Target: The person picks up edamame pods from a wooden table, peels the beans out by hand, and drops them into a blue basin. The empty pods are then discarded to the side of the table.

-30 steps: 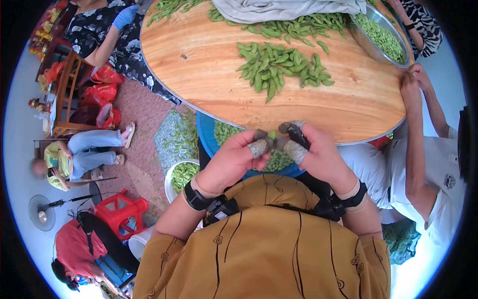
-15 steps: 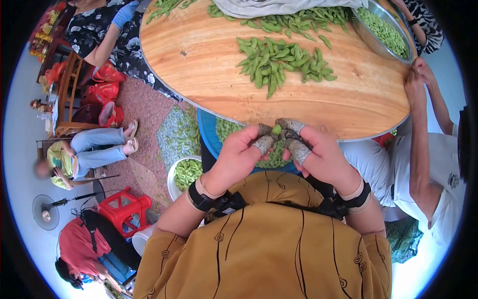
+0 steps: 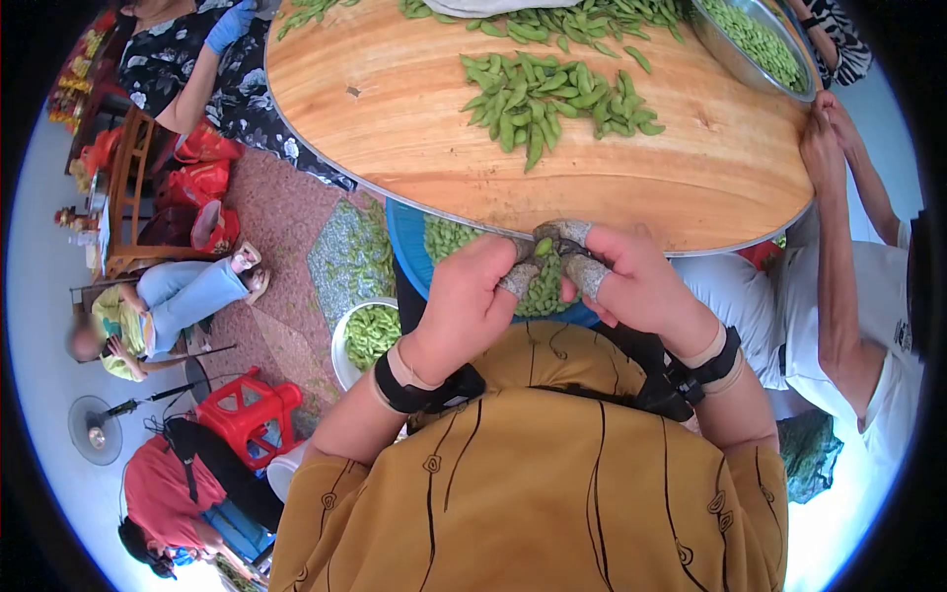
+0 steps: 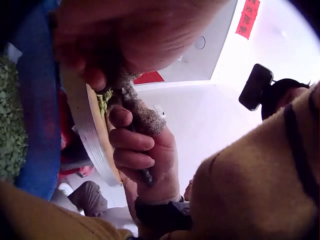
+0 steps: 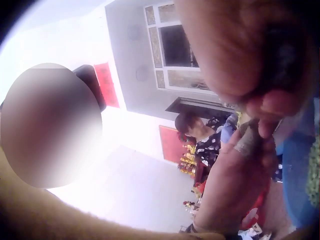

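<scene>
A small green soybean pod (image 3: 545, 245) is pinched between my two hands at the table's near edge. My left hand (image 3: 464, 296) holds it from the left with thumb and forefinger. My right hand (image 3: 646, 276) meets it from the right, its thumb and forefinger wrapped in grey-speckled tape (image 3: 584, 276). In the left wrist view the other fingers of the right hand (image 4: 155, 145) are curled in. The right wrist view has the left hand (image 5: 235, 175) with grey wrap on its thumb. Below the hands lies a blue tub (image 3: 404, 242) of shelled green beans (image 3: 449, 237).
A pile of pods (image 3: 533, 104) lies on the wooden table (image 3: 395, 148), more along its far side. A steel bowl (image 3: 807, 91) of beans stands at far right. Left of me are a white bowl (image 3: 338, 355) of green pieces and a red stool (image 3: 247, 414). Other people sit around.
The hands have drawn closer together, the fingertips now meeting around the pod, which shows less green than before. The head view has shifted, so the tabletop and pod pile appear slightly higher.
</scene>
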`<action>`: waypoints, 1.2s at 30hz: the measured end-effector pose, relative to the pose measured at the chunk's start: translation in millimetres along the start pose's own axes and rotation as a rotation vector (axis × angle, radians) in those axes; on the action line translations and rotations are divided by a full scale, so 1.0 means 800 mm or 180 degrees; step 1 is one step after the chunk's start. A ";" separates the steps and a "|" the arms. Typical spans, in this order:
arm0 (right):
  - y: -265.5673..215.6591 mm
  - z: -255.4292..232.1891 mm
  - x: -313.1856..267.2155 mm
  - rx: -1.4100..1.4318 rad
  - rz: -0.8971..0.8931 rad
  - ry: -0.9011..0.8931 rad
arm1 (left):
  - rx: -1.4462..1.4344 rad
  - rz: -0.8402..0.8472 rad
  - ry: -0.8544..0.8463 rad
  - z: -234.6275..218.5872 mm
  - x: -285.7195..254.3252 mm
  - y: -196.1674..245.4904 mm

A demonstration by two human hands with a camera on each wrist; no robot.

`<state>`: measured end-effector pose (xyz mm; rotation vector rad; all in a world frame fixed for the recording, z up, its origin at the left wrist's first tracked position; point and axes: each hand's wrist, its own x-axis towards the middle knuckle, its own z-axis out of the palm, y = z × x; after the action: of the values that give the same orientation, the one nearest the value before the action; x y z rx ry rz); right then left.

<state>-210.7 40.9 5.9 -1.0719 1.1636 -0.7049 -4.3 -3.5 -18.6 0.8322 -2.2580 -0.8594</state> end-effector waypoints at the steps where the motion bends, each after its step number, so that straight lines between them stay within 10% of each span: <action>1: 0.003 0.001 0.001 0.0148 -0.0042 -0.0038 | -0.0792 -0.0751 -0.0198 -0.001 -0.002 0.006; 3: 0.005 0.005 0.000 0.0461 0.0050 -0.0094 | -0.1580 -0.1500 -0.0393 -0.004 -0.004 0.005; 5: 0.011 0.013 0.001 0.0769 0.0145 -0.0171 | -0.5065 -0.2552 -0.0544 -0.008 -0.011 -0.013; 7: 0.026 0.025 0.008 -0.1041 -0.1782 0.0470 | -0.5553 -0.2631 -0.0624 0.002 -0.020 -0.028; 9: 0.035 0.015 0.006 -0.2307 -0.1959 0.0504 | -0.6042 -0.2710 -0.0735 0.004 -0.025 -0.033; 24: 0.025 0.026 0.024 -0.1967 -0.1374 0.0155 | -0.4404 -0.2777 -0.0825 -0.008 -0.032 -0.024; 32: 0.031 0.030 0.017 -0.3240 -0.1559 0.0107 | 0.1617 -0.1535 -0.1528 -0.059 -0.092 -0.035; 36: 0.046 0.028 0.013 -0.3058 -0.1509 0.0026 | 0.2600 -0.1940 -0.1245 -0.070 -0.074 -0.009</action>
<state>-189.7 51.6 -31.1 -2.2006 1.2887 -0.4866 74.6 14.0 -6.4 1.9280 -2.7740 -0.3019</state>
